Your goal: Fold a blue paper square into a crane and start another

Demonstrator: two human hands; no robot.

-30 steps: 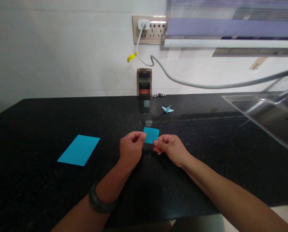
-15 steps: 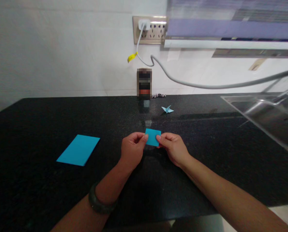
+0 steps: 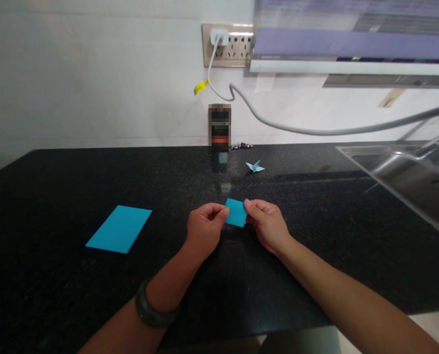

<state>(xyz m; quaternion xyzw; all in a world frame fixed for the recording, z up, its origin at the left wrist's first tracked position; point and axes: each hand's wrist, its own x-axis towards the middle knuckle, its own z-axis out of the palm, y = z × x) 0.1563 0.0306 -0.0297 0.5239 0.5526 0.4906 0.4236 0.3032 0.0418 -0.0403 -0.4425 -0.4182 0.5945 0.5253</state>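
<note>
A small blue square of paper [image 3: 236, 212] is held up between my two hands above the dark counter. My left hand [image 3: 206, 225] pinches its left edge between thumb and fingers. At the opposite edge, my right hand [image 3: 268, 222] is closed with its thumb at the paper's upper right corner and its fingers behind. Beyond the hands, a light blue folded paper crane [image 3: 255, 167] rests on the counter. Off to the left lies a larger stack of blue paper sheets [image 3: 119, 229].
The black speckled counter [image 3: 175, 177] runs back to a white wall. A blurred dark upright object [image 3: 219, 127] stands against it beside a beaded string [image 3: 242, 145]. A grey cable [image 3: 315, 132] hangs from a wall socket [image 3: 237, 53]. At right is a metal sink [image 3: 418, 182].
The small paper and my left hand have shifted slightly right and nearer to me. My right thumb has slid from the paper's face to its right edge.
</note>
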